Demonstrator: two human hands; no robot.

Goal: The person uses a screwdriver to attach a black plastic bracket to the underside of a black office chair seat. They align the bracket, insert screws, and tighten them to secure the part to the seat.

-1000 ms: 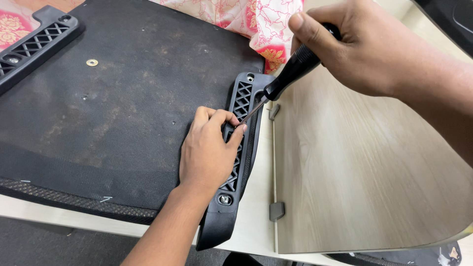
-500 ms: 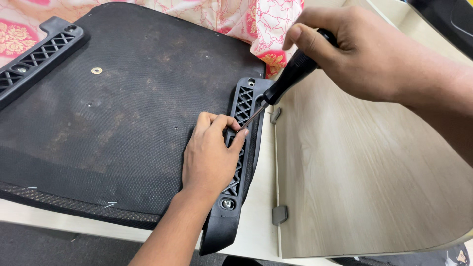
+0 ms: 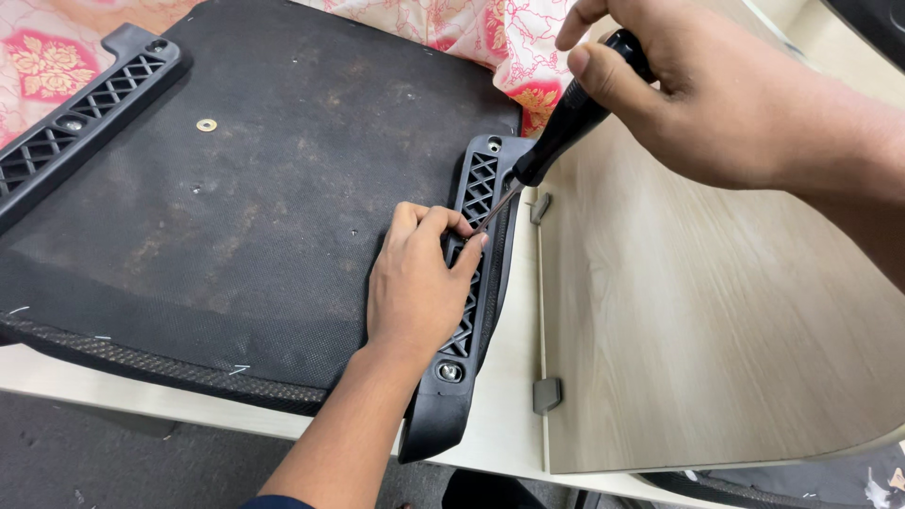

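No packages, labels, signs — no screens

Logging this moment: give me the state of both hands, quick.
Left hand: open, fingers pressed flat on the black lattice bracket.
Right hand: closed around the black screwdriver.

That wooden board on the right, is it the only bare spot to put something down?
Mostly. The wooden board is bare right of the grey clips. The black seat underside is open between the two lattice brackets. It is crowded where the left hand meets the screwdriver held by the right hand.
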